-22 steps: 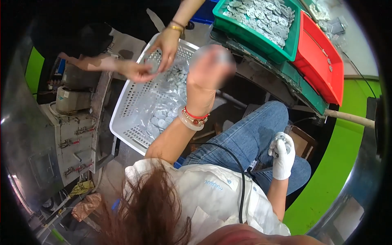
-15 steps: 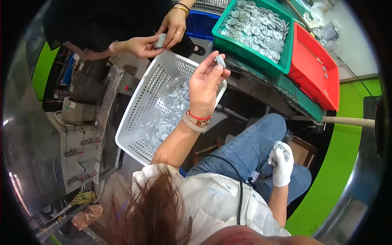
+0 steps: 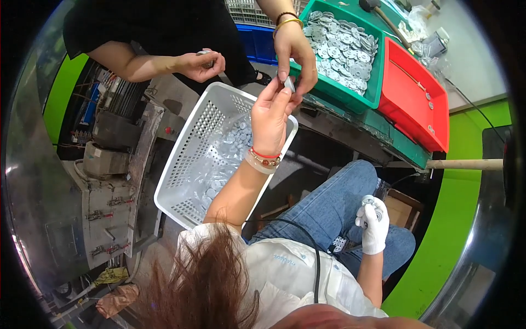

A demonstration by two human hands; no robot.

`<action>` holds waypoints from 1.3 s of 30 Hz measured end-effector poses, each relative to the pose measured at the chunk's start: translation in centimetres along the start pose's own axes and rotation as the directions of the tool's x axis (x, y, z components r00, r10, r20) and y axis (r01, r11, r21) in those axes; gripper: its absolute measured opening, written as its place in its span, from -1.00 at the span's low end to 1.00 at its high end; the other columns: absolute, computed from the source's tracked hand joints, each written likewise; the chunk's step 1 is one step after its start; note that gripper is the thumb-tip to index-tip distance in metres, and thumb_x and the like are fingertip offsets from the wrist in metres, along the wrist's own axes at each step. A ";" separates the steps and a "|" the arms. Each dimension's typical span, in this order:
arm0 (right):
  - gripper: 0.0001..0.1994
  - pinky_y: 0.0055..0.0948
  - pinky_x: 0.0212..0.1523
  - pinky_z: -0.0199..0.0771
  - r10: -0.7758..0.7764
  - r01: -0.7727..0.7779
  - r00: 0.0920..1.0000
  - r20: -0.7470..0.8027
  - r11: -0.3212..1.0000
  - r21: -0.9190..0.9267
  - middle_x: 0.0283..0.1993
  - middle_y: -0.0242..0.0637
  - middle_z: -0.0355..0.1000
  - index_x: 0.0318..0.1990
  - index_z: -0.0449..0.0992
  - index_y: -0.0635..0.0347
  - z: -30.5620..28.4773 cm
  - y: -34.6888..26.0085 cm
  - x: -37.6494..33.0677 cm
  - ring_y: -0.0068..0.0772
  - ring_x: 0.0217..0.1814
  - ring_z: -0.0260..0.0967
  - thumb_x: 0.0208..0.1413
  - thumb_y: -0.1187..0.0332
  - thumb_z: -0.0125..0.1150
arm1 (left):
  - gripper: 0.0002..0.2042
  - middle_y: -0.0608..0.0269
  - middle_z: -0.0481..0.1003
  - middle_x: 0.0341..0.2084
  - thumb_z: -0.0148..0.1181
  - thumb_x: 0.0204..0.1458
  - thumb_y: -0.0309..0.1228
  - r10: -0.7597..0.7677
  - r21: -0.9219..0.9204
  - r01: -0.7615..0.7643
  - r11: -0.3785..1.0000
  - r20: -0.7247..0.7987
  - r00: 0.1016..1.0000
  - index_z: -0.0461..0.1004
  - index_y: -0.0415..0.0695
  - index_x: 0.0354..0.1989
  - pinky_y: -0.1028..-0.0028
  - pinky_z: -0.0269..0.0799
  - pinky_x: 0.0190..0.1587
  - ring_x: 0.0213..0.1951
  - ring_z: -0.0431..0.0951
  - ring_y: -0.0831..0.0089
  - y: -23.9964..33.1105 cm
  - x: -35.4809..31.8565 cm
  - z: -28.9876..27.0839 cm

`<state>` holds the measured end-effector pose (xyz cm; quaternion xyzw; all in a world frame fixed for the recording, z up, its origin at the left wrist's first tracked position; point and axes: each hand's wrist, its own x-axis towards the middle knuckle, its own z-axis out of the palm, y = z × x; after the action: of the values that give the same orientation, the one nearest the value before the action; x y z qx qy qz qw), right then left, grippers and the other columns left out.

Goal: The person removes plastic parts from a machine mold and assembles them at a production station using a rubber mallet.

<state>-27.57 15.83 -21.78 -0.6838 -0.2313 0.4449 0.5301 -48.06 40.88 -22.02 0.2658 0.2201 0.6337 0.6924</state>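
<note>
My bare left hand (image 3: pixel 270 122), with bracelets at the wrist, is raised above the white basket's far right corner. Its thumb and fingers pinch a small grey metal disc (image 3: pixel 289 84), seen nearly edge-on. A co-worker's hand (image 3: pixel 297 52) with a gold bangle reaches down to the same disc, its fingertips at it. Over my lap, my right hand (image 3: pixel 375 233) in a white glove is closed around grey round metal discs (image 3: pixel 367 202); how many is hidden by the fingers. The co-worker's other hand (image 3: pixel 204 66) is curled around another grey piece, mostly hidden.
A white perforated basket (image 3: pixel 174 178) holds grey parts and clear plastic bags. At the far right stand a green tray (image 3: pixel 372 90) heaped with grey discs and a red tray (image 3: pixel 408 90) with a few pieces. A hammer (image 3: pixel 392 24) lies behind them. Machinery (image 3: pixel 109 164) lines the left.
The co-worker's bangled hand has moved right to the disc in my left hand. Their other hand has drawn slightly left and down. My own hands have hardly moved.
</note>
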 end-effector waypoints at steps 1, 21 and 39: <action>-0.69 -0.67 -0.62 0.19 0.010 -0.010 1.000 -0.002 1.000 -0.006 -0.56 -0.36 0.37 -0.15 0.43 0.29 0.1 -0.1 -0.1 -0.64 -0.66 0.19 0.05 0.25 0.22 | -0.64 0.12 0.45 -0.08 0.03 0.16 -0.51 -0.001 0.000 0.001 1.000 -0.002 1.000 0.26 -0.30 0.13 0.43 0.50 -0.11 -0.30 0.52 0.50 0.0 0.0 -0.1; -0.77 -0.49 -0.37 0.39 -0.187 0.363 0.864 0.468 0.876 -0.319 -0.36 -0.31 0.44 -0.13 0.46 0.17 10.0 1.1 1.8 -0.41 -0.38 0.39 0.08 0.30 0.19 | -0.55 0.22 0.46 -0.10 -0.11 0.20 -0.03 -0.770 0.002 0.771 0.636 0.054 0.635 0.37 -0.14 0.05 0.42 0.41 -0.06 -0.08 0.47 0.42 -4.3 -13.3 -11.0; -0.68 -0.36 -0.20 0.43 -0.566 0.808 0.539 0.624 0.137 -0.573 -0.23 -0.33 0.41 -0.19 0.46 0.07 12.3 -0.2 1.9 -0.26 -0.17 0.38 -0.18 0.39 0.32 | -0.52 0.03 0.32 0.13 -0.24 0.22 -0.15 -0.759 -0.422 0.831 0.361 0.385 0.525 0.25 -0.23 0.18 0.22 0.06 0.29 0.19 0.29 0.20 -5.3 -13.0 -5.3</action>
<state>-37.06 23.82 -22.77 -0.5907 -0.7641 0.0661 0.2506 -48.75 28.08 -29.90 -0.0512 0.0811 0.2347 0.9673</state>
